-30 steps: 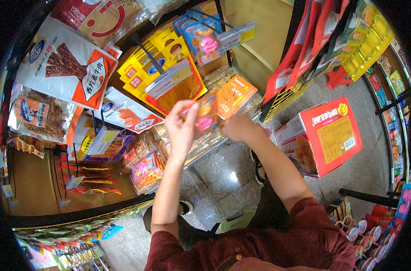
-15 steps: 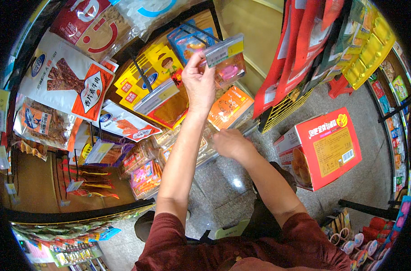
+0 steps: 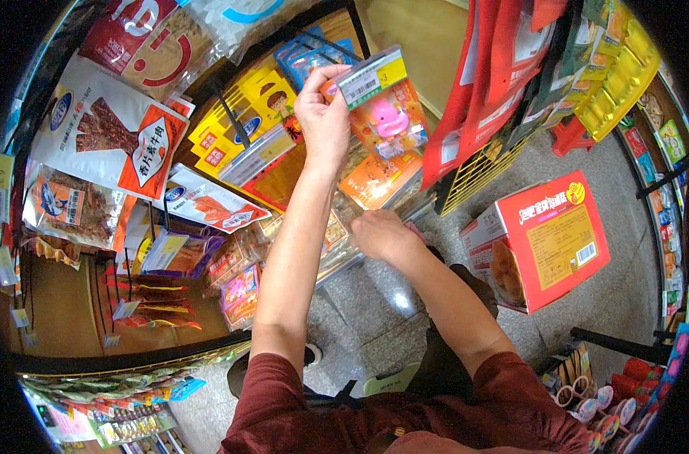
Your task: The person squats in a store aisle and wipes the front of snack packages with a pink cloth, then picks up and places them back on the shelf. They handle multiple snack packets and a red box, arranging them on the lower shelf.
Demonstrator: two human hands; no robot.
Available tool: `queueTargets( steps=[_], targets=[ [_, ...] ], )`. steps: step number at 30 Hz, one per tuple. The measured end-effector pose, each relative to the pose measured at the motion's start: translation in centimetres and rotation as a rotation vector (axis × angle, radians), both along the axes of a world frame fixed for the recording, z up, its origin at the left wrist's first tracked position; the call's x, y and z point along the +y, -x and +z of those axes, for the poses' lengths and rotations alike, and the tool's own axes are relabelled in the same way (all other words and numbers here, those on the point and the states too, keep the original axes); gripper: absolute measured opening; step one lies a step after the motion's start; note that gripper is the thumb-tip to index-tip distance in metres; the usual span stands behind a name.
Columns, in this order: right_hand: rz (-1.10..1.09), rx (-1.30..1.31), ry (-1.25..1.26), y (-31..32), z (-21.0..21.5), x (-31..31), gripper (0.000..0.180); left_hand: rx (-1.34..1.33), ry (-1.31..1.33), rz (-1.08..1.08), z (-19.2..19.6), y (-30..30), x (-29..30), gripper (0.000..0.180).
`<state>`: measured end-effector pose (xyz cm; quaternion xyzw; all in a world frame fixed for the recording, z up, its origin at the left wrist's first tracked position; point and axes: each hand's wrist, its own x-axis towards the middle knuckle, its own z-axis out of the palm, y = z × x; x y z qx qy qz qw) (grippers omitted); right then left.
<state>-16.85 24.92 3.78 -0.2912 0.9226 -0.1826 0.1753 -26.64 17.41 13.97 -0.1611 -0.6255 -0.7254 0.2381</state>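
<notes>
left hand point(image 3: 323, 113): raised, grip clenched on pink toy pack point(image 3: 386, 117), at top of rack near yellow packs point(image 3: 242, 125)
right hand point(image 3: 381, 234): lower, grip clenched on clear packets point(image 3: 337, 242)
floor: red carton point(image 3: 545, 238) at right

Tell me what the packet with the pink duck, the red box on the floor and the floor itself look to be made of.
Pink-duck packet: glossy clear plastic, judging by the glare, apparently on an orange backing.
Big red box: likely printed cardboard, with flat faces and sharp folded edges.
Grey speckled floor: polished stone or terrazzo, probably; it mirrors a light.
</notes>
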Motion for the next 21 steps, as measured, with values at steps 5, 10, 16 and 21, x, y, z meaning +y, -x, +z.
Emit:
queueTargets(
  steps=[5, 10, 16, 21],
  targets=[
    [0.020, 0.012, 0.020, 0.0, -0.1, -0.3, 0.027, -0.019, -0.100, -0.011, -0.3, 0.2, 0.1, 0.012],
    [0.008, 0.056, 0.025, -0.1, -0.2, -0.3, 0.030, -0.089, -0.246, 0.009, -0.5, 1.2, 0.1, 0.007],
    [0.029, 0.040, 0.013, -0.2, -0.3, -0.4, 0.032, 0.012, -0.013, 0.328, -1.3, 4.3, -0.8, 0.011],
    [0.043, 0.069, 0.019, -0.1, -1.1, -0.5, 0.030, 0.016, 0.336, 0.442, -2.6, 4.3, -0.8, 0.071]
  ],
)
